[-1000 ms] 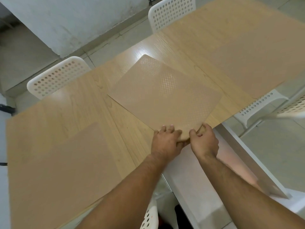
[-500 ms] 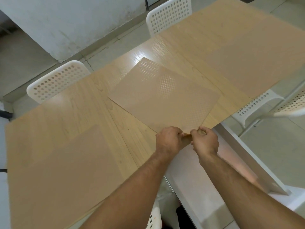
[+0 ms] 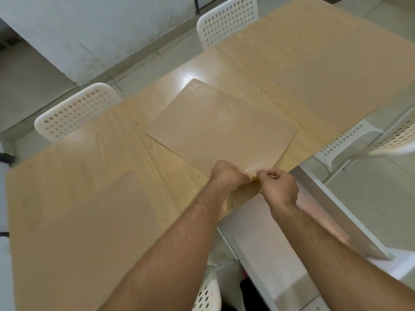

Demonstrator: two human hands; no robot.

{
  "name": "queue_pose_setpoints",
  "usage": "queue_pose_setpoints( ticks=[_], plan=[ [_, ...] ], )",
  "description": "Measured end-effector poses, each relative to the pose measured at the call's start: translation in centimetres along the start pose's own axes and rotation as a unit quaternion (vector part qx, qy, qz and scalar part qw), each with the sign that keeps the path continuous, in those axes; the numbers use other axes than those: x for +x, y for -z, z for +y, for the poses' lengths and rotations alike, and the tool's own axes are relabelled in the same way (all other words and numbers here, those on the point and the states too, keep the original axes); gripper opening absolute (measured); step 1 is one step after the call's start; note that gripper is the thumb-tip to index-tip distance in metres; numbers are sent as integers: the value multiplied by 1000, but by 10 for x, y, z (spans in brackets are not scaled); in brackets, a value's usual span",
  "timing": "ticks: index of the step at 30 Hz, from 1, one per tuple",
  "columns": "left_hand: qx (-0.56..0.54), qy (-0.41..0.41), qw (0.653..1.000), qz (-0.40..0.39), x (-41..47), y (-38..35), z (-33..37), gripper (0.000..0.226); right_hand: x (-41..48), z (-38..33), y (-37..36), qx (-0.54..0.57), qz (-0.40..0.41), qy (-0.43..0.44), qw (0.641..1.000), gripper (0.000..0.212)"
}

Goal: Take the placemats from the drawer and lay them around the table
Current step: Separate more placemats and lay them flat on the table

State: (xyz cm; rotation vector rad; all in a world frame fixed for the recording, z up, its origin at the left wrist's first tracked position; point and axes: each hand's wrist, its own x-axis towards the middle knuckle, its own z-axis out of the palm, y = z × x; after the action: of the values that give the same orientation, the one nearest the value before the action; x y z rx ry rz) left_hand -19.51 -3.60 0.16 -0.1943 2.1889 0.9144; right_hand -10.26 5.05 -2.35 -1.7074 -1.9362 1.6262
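Placemat point(image 3: 220, 133) corner has lifted, pinched by left hand point(image 3: 229, 176) and right hand point(image 3: 279, 187).

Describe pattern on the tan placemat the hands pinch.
Fine grid of small dots on the tan rectangular placemat; head view, clearest under glare.

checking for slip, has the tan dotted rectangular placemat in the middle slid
No. The tan dotted rectangular placemat keeps its left corner on the same seam of the light wooden table; left hand and right hand pinch its near corner.

Tan dotted placemat point(image 3: 222, 131) askew on wooden table point(image 3: 112, 142), near corner lifted
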Motion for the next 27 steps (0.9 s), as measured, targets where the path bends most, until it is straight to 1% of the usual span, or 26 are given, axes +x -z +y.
queue_pose_setpoints(
  ticks=[2, 4, 5, 6, 7, 8, 10, 11, 12, 13, 14, 15, 16, 17, 19, 20, 21, 22, 23, 24, 25, 26, 27],
  plan=[
    [-48, -7, 999, -24, 0, 6, -2, 19, -3, -5, 2, 6, 12, 2, 1000, 17],
    [-94, -29, 995, -29, -4, 9, -3, 12, -6, -11, 2, 25, 16, -5, 1000, 24],
    [-94, -55, 994, -14, -6, 9, -3, 13, -6, -15, 1, 41, 8, -11, 999, 31],
    [-77, -99, 992, 13, -8, 7, -4, 14, -7, -18, 1, 62, -9, -25, 998, 40],
    [-55, -153, 986, 41, -10, 6, -5, 14, -6, -22, -1, 101, -40, -50, 993, 48],
    [-40, -210, 975, 59, -13, 5, -6, 15, -5, -25, -1, 158, -79, -88, 980, 50],
    [-23, -289, 956, 51, -18, 2, -12, 12, -3, -31, -1, 294, -167, -167, 926, 34],
    [-16, -319, 947, 34, -22, 1, -16, 9, -4, -36, 0, 337, -201, -198, 898, 29],
    [-1, -356, 934, 23, -23, -1, -21, 5, -2, -38, 0, 357, -223, -218, 880, 28],
    [18, -404, 914, 28, -25, -2, -26, 2, -3, -43, 0, 358, -239, -227, 874, 28],
    [33, -444, 895, 40, -26, -3, -32, 7, -2, -45, -1, 352, -246, -228, 874, 26],
    [31, -460, 886, 53, -27, -2, -37, 15, -2, -47, -1, 344, -239, -226, 879, 23],
    [13, -448, 891, 78, -27, 1, -41, 26, -2, -48, -1, 337, -226, -220, 887, 22],
    [-19, -415, 903, 111, -27, 4, -44, 37, 0, -48, 0, 338, -205, -215, 893, 26],
    [-123, -297, 930, 177, -29, 14, -45, 55, 6, -45, 3, 354, -195, -195, 894, 33],
    [-199, -218, 937, 185, -26, 18, -44, 63, 9, -44, 6, 354, -204, -185, 894, 34],
    [-285, -132, 931, 184, -22, 23, -40, 72, 9, -44, 10, 346, -219, -177, 895, 33],
    [-365, -52, 909, 194, -14, 29, -38, 80, 9, -42, 15, 333, -235, -177, 896, 33],
    [-419, 11, 881, 219, -5, 37, -37, 86, 8, -40, 20, 317, -252, -181, 896, 34],
    [-444, 64, 859, 248, 4, 45, -38, 89, 8, -37, 24, 302, -266, -190, 896, 36],
    [-446, 108, 845, 275, 8, 53, -39, 89, 9, -34, 26, 293, -280, -198, 892, 39],
    [-444, 145, 833, 297, 14, 59, -43, 87, 10, -32, 27, 287, -291, -203, 890, 38],
    [-453, 167, 818, 312, 17, 64, -47, 83, 13, -31, 27, 282, -296, -209, 888, 32]
  ],
)
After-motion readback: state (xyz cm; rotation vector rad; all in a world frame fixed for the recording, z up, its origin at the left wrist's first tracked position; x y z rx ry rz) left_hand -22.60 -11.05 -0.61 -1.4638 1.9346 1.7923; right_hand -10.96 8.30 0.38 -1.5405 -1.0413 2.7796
